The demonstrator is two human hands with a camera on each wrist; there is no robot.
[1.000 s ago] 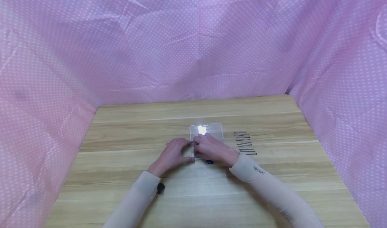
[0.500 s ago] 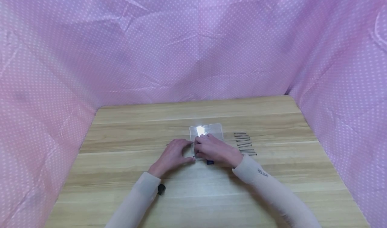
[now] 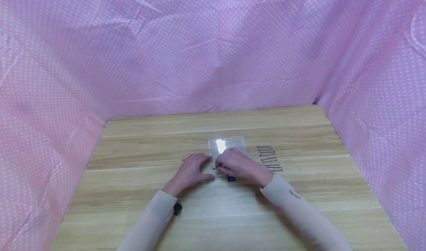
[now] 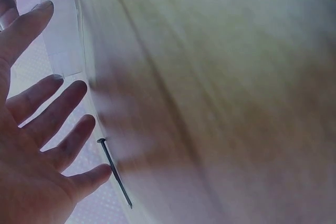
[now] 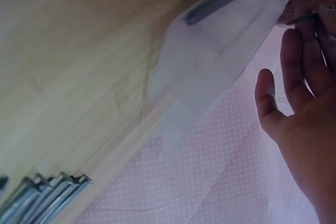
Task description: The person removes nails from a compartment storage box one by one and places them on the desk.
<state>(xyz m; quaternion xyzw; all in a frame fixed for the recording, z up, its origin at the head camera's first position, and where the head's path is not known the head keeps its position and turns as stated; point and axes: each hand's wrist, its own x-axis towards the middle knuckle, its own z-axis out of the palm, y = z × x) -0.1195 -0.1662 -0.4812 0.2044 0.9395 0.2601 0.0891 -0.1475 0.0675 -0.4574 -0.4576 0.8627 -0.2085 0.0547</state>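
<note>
A clear plastic box (image 3: 239, 145) lies with its lid folded back in the middle of the table. My left hand (image 3: 191, 171) rests thumb and index fingertips at the left corners of its base, the other fingers spread. Over the base, my right hand (image 3: 237, 166) pinches a nail (image 3: 215, 168) between thumb and fingers. In the right wrist view, dark nails (image 5: 210, 10) show through the box wall. A blue latch (image 3: 231, 178) sits at the front. One loose nail (image 4: 116, 174) lies by my left little finger.
Several nails (image 3: 268, 158) lie in a rough column on the wooden table (image 3: 213, 221), right of the box. A pink dotted cloth (image 3: 213, 58) hangs around the back and sides. A small black object (image 3: 178, 208) is at my left wrist.
My right hand has shifted slightly right over the box, and the nail's end now shows beyond its fingertips. My left hand stays at the box's left side.
</note>
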